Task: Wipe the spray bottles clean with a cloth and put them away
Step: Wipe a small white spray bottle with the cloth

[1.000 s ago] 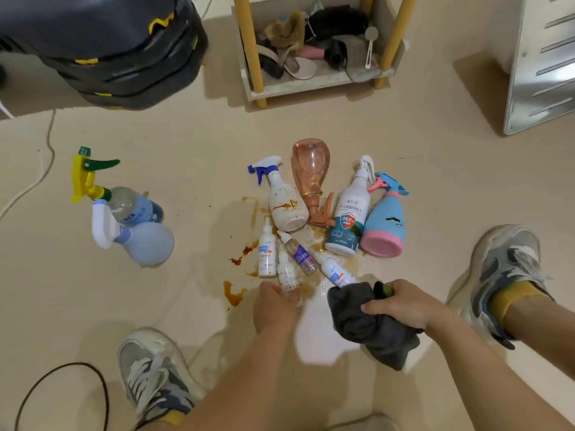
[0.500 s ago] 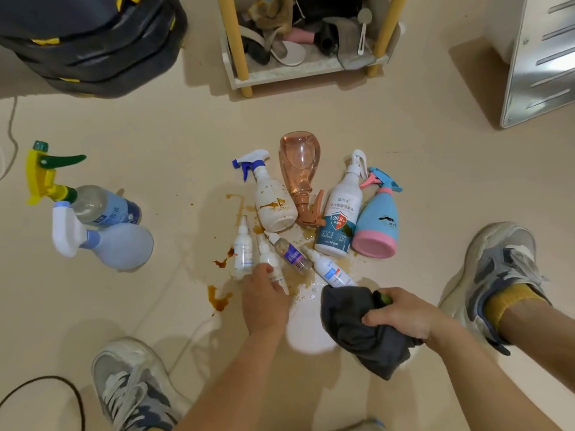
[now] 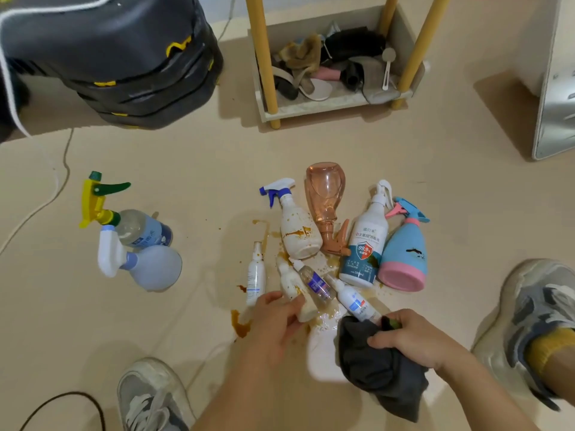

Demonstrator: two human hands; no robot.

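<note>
1. Right hand (image 3: 413, 337): the grip is bunched round a dark grey cloth (image 3: 382, 368), which hangs below the fist, close to the floor (image 3: 186, 166).
2. Left hand (image 3: 273, 318): the grip is curled round the lower end of a small stained bottle (image 3: 289, 281). Whether the bottle is clear of the floor cannot be told.
3. A brown spill (image 3: 241, 326) marks the floor just left of that hand.
4. 3 more small bottles lie alongside: a slim white bottle (image 3: 255, 275) to the left, a purple-label bottle (image 3: 314, 281) touching on the right, and a blue-label bottle (image 3: 351, 298) reaching the cloth.
5. Behind them 4 larger spray bottles lie on their sides: a stained white trigger bottle (image 3: 298, 228), a clear pink bottle (image 3: 325, 200), a white 99.9% bottle (image 3: 362, 244) and a blue-and-pink bottle (image 3: 404, 256).
6. Well apart to the left, a yellow-trigger bottle (image 3: 133, 225) and a pale blue bottle (image 3: 152, 265) lie touching.
7. Farthest: a yellow-legged rack (image 3: 270, 57) holding slippers.
</note>
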